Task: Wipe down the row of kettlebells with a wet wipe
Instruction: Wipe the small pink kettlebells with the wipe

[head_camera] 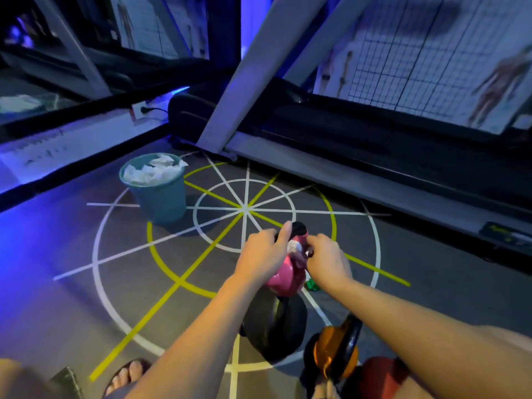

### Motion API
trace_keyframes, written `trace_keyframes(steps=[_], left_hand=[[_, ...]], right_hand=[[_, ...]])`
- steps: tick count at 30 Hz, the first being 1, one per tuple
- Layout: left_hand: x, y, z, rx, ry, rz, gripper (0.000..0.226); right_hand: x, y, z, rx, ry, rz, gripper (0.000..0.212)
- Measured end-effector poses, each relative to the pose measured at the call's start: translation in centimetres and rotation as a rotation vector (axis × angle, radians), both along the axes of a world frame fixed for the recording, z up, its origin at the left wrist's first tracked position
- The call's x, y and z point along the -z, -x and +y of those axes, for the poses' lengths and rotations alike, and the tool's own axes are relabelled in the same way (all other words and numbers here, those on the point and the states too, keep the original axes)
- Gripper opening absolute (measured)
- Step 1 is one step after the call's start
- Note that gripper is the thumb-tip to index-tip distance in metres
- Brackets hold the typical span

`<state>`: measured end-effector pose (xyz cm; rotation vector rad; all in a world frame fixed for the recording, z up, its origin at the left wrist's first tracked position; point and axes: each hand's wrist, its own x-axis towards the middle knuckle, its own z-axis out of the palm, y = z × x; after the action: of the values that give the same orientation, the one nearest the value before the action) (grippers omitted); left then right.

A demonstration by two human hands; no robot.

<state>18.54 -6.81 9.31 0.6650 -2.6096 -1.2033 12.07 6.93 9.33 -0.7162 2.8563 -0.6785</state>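
The room is dim, washed in blue-violet light that glows strongest at the left edge of the floor (43, 254) and along the far wall. Warmer light falls on the left hand (263, 251) and right hand (325, 257) (both fairly sharp). Glare spots shine on the pink kettlebell (283, 279) and the orange kettlebell (335, 349). The bin (159, 197) throws a soft shadow to its right. The anatomy poster (501, 82) at far right is smeared, and the treadmill frame (239, 73) slants with wide-angle distortion.

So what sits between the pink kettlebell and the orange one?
A black kettlebell, between the pink kettlebell and the orange kettlebell, shown in the head view.
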Motion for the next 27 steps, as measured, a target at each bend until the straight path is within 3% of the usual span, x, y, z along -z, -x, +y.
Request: trace_keyframes(steps=[3,8,12,15,20,23,25,27], left_hand=[[-0.4,0.4,1.1,0.027,0.024,0.012,0.055],[-0.4,1.1,1.2,0.054,0.058,-0.008,0.055],[-1.0,1.0,1.2,0.084,0.046,0.004,0.057],[-1.4,0.9,1.1,0.104,0.055,0.009,0.058],[-0.9,0.8,0.7,0.103,0.037,0.036,0.060],[-0.9,0.8,1.1,0.113,0.051,0.041,0.062],[-0.9,0.9,1.3,0.121,0.068,0.029,0.065],[-0.9,0.9,1.3,0.126,0.080,0.021,0.066]], right_hand=[[-0.2,0.6,0.2,0.152,0.241,-0.209,0.014],[0.3,1.5,-0.5,0.485,0.265,-0.362,0.025],[-0.2,1.3,-1.3,0.455,0.492,-0.784,0.028],[-0.6,1.4,-1.3,0.499,0.512,-0.841,0.021],[4.3,4.1,-1.0,0.640,0.576,-0.707,0.030],[0.6,1.2,-0.9,0.696,0.677,-0.671,0.012],[-0.4,-0.1,-0.3,0.615,0.573,-0.423,0.015],[-0.6,-1.2,0.6,0.313,0.396,-0.185,0.014]])
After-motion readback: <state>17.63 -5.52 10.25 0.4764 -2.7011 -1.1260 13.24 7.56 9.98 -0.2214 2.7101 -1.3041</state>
